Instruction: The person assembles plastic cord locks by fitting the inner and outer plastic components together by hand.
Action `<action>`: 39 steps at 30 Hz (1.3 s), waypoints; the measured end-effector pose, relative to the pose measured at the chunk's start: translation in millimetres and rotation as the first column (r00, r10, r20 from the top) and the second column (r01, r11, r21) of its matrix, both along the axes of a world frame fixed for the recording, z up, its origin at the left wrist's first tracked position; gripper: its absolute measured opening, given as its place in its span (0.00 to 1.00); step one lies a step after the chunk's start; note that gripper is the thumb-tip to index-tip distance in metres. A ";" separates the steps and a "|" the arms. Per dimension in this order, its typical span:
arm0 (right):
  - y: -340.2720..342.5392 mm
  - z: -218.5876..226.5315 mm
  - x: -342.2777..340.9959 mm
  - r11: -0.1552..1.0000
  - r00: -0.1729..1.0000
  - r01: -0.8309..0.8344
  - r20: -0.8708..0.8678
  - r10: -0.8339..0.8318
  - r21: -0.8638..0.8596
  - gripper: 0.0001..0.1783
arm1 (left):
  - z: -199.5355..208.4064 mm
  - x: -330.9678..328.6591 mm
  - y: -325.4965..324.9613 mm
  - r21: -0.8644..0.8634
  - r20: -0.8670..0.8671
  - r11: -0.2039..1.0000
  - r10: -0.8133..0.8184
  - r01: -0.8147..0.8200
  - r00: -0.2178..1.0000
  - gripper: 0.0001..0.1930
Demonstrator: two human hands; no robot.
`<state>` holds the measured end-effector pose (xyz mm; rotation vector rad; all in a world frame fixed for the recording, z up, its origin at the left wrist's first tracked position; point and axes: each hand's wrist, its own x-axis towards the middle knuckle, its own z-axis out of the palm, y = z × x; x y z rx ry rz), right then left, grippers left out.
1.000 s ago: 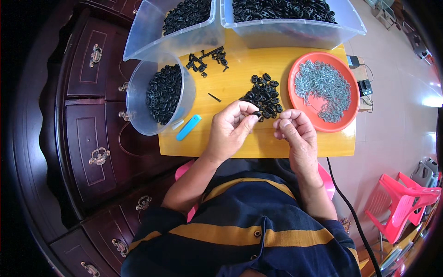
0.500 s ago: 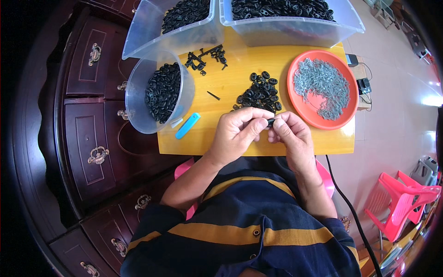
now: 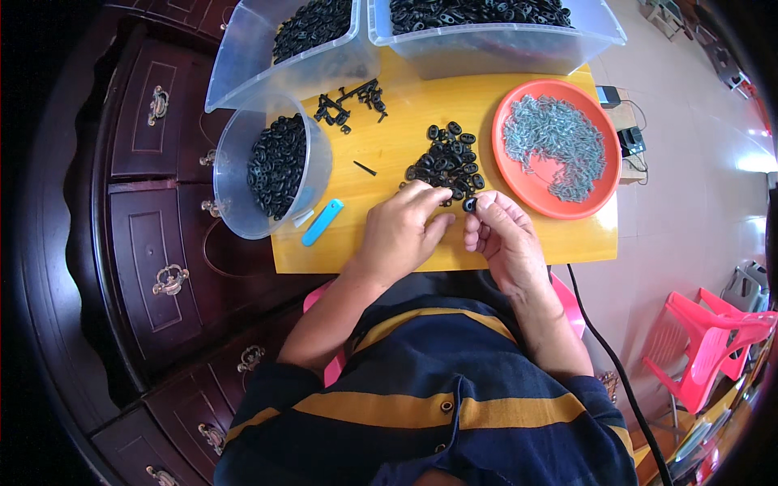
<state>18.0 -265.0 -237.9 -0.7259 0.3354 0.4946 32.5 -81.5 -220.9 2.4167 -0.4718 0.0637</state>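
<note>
My right hand point(image 3: 509, 241) pinches a small black oval plastic piece with holes point(image 3: 470, 205) between thumb and fingertips. Left of it, my left hand point(image 3: 403, 228) has its thumb apart from its fingers, and nothing shows between them. Its fingertips are at the near edge of a loose pile of similar black oval pieces point(image 3: 452, 154); whether they touch one is hidden. To the right of the pile stands a round orange-red plate point(image 3: 553, 180) bearing many small silvery metal pins or screws point(image 3: 559, 134).
A clear round tub point(image 3: 318, 174) of black pieces stands left, beside a blue-handled tool point(image 3: 323, 223). Two clear bins point(image 3: 486, 53) of black parts line the far edge. Black plastic scraps point(image 3: 352, 105) and a thin black stick point(image 3: 365, 168) lie on the yellow table point(image 3: 389, 81).
My hands have come apart. The left has let go of the black oval piece and moved left; the right still holds it. The whole view has shifted slightly.
</note>
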 end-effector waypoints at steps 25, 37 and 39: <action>-3.2 2.0 -2.0 0.061 0.734 0.337 0.303 0.608 -0.939 0.05 | -5.9 1.0 -0.1 0.010 -0.061 1.000 -0.022 0.022 0.998 0.05; -18.2 -5.5 -18.6 0.989 0.946 0.033 0.322 0.015 -0.146 0.10 | 33.7 -0.6 -44.0 -0.351 -0.103 0.934 -0.104 0.062 0.989 0.02; -19.7 -5.5 -19.6 0.994 0.960 0.110 0.261 -0.103 -0.013 0.10 | 33.4 4.8 -50.5 -0.354 -0.034 0.928 -0.139 0.118 0.990 0.02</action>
